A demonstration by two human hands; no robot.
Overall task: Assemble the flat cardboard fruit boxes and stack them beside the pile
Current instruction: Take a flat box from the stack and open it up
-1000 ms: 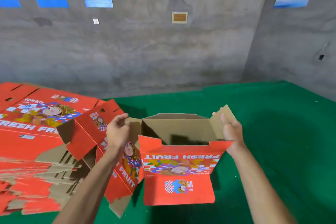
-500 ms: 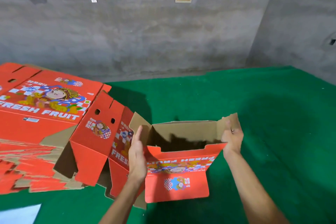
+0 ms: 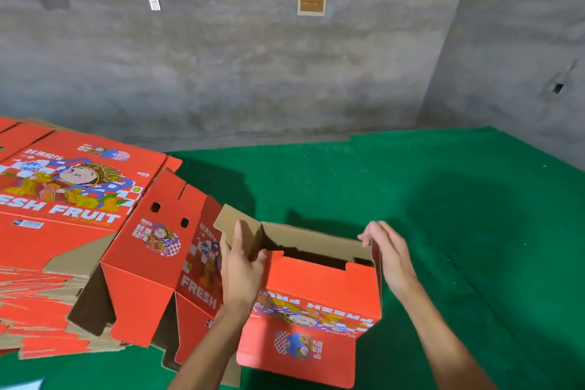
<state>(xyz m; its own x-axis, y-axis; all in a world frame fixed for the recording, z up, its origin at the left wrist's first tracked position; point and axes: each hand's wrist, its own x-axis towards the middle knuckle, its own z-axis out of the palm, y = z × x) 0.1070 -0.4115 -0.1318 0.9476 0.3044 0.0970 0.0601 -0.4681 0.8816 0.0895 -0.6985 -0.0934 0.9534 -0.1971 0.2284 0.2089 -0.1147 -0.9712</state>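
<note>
A red fruit box (image 3: 319,291) stands opened on the green mat, its brown inside showing and its printed front panel facing me upside down. My left hand (image 3: 241,266) holds the box's left corner, fingers lying up along the brown end flap (image 3: 229,218) and thumb hooked at the front panel's edge. Against the box's right end wall rests my right hand (image 3: 390,252), fingers straight. The pile of flat red boxes (image 3: 60,199) lies to the left.
A partly unfolded red box (image 3: 158,247) leans between the pile and the box I hold. Green mat (image 3: 459,231) stretches to the right and behind. A grey concrete wall (image 3: 285,73) with posters closes the back and right.
The right end flap has swung in against the box and my right hand now lies flat on it. My left hand has moved up onto the left flap. The camera has tilted slightly.
</note>
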